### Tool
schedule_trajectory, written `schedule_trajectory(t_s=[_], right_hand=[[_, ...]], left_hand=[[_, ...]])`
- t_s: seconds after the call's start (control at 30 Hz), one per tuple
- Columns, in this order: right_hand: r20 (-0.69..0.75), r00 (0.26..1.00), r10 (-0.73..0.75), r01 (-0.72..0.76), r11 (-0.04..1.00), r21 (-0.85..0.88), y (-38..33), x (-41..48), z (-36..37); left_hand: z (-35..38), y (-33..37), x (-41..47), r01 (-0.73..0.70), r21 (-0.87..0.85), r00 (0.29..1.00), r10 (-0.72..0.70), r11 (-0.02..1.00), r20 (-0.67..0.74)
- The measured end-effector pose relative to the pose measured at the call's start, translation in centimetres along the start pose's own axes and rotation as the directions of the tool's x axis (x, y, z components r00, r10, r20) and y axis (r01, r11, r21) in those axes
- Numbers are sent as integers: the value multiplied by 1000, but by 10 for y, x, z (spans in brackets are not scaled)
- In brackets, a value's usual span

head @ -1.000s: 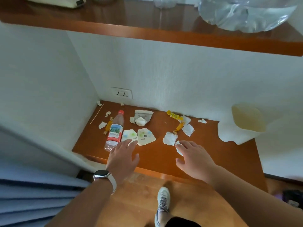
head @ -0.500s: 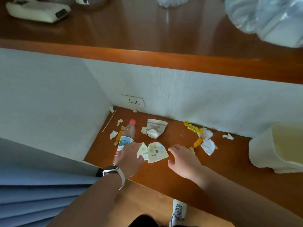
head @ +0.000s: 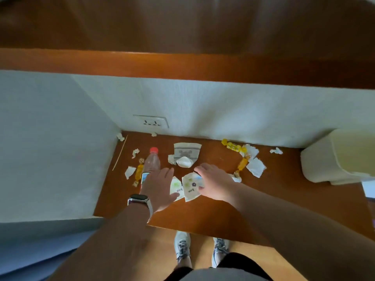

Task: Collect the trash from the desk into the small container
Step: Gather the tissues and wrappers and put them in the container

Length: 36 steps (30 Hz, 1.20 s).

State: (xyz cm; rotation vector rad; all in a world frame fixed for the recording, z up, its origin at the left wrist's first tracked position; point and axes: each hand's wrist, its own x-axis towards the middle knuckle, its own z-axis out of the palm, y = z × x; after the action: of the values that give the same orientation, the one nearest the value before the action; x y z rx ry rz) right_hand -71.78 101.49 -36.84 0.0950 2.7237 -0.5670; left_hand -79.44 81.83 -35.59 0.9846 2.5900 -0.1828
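**Mostly light, limp litter, and one bottle that can roll**

Largest of the task's things is the small container (head: 332,159), a pale plastic bin at the right end of the desk (head: 203,211), well apart from both hands; it looks light and stiff, easiest to take by its rim.

Far to the container's left lies the plastic bottle (head: 151,163), on its side, red cap toward the wall. It seems nearly empty, so light, smooth and apt to roll; a grasp round the middle would suit it. The left hand (head: 157,188) lies over its lower end with fingers spread flat, gripping nothing.

Between bottle and container, nearer the bottle, sit two printed paper wrappers (head: 189,186), thin and floppy. The right hand (head: 213,182) rests on the one nearer the container, fingers curled loosely on top; whether they pinch it cannot be told. Such paper is best pinched at a raised edge or crumpled.

Behind them, toward the wall, is a crumpled tissue packet (head: 185,155), soft and crushable.

Closer to the container lie white paper scraps (head: 256,167) and small yellow candy wrappers (head: 232,146), almost weightless; fingertips should lift them.
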Motion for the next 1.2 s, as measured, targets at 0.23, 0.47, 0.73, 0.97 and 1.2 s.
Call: schedule_trajectory(t_s=[0.23,0.47,0.73,0.97,1.2], right_hand=[[69,993,-92,101,984,-146,-16,12,9],[80,993,89,-85,995,-52,-26,5,31],[16,937,348,-346,924,160,-34,-24,43],[42,816,576,-533,723,439,-42,-53,37],[8,728,685,-596,627,501,-40,-97,15]], left_hand=[[20,-14,0,-125,40,992,124,991,18],[33,-19,3,-202,56,978,205,978,-43],[32,-17,8,-284,-42,957,281,958,-67],[12,-14,1,-239,-342,970,207,909,-126],[-2,0,-1,-168,-664,979,201,729,-26]])
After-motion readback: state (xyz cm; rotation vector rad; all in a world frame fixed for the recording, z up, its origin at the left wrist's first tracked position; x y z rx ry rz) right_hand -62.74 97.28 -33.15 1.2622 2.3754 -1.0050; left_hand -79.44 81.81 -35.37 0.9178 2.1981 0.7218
